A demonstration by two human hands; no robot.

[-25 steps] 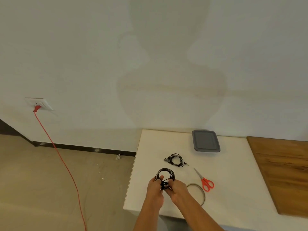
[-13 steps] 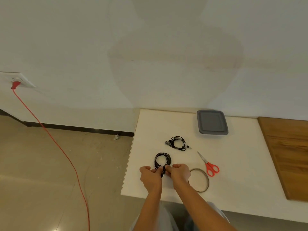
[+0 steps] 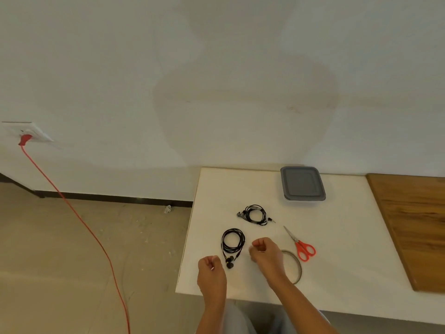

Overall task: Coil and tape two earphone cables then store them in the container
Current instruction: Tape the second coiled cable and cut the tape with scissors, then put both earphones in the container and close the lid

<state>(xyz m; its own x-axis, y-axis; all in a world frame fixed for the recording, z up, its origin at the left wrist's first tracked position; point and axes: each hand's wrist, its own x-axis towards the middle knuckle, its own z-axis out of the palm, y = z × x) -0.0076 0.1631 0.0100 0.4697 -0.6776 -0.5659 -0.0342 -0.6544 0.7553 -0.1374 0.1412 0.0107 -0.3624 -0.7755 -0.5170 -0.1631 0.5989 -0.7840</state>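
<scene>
Two coiled black earphone cables lie on the white table (image 3: 337,237). The near coil (image 3: 232,244) rests between my hands, its earbuds toward the table's front. The far coil (image 3: 255,214) lies behind it. My left hand (image 3: 210,268) hovers just left of the near coil's earbuds, fingers curled, holding nothing. To the right of that coil is my right hand (image 3: 263,253), fingers also curled and empty. A grey lidded container (image 3: 302,183) stands at the back of the table, its lid on.
Red-handled scissors (image 3: 301,244) lie right of my right hand. A roll of clear tape (image 3: 295,266) sits partly under my right wrist. A wooden board (image 3: 414,225) covers the table's right side. A red cord (image 3: 72,213) runs from a wall socket across the floor.
Both hands held the near coil together before. Now they have let it go and moved apart, leaving it flat on the table.
</scene>
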